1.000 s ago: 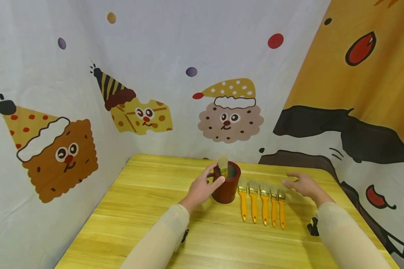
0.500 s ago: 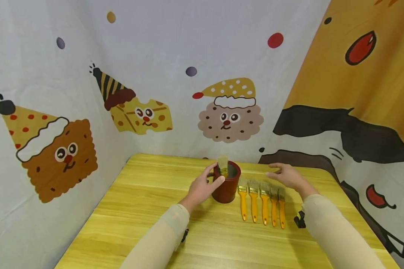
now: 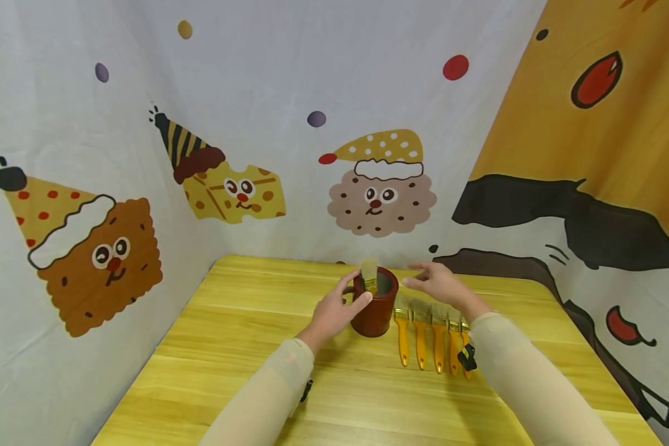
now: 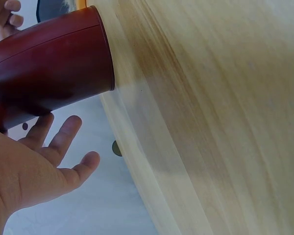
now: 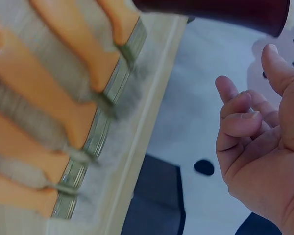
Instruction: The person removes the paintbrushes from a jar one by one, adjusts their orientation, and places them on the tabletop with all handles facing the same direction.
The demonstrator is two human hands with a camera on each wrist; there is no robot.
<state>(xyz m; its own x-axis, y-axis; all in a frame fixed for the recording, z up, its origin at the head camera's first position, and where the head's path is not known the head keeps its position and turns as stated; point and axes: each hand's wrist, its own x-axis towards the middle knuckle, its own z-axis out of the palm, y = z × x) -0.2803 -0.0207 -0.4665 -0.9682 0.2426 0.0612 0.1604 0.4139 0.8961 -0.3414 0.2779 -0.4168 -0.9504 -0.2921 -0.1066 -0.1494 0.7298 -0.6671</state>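
A dark red cylindrical cup (image 3: 375,316) stands upright on the table, with a paintbrush (image 3: 370,272) in it, bristles up. My left hand (image 3: 334,313) holds the cup at its left side, thumb across the front near the rim and index finger toward the back. In the left wrist view the other fingers (image 4: 63,139) stretch out beneath the cup's wall. My right hand (image 3: 440,285) hovers just right of the rim, its fingers loosely curled around nothing. Below it lies a row of several paintbrushes (image 3: 420,337) with orange handles, bristles pointing away; my right sleeve overlaps the rightmost ones.
The wooden table (image 3: 245,310) ends at a back edge just behind the cup. A white cloth (image 3: 256,93) printed with cartoon snacks hangs behind and to the left. A small black wrist device (image 3: 467,357) shows beneath my right forearm.
My right hand has swept left over the row of paintbrushes to beside the cup's rim. The left hand, the cup and the paintbrush inside stay put.
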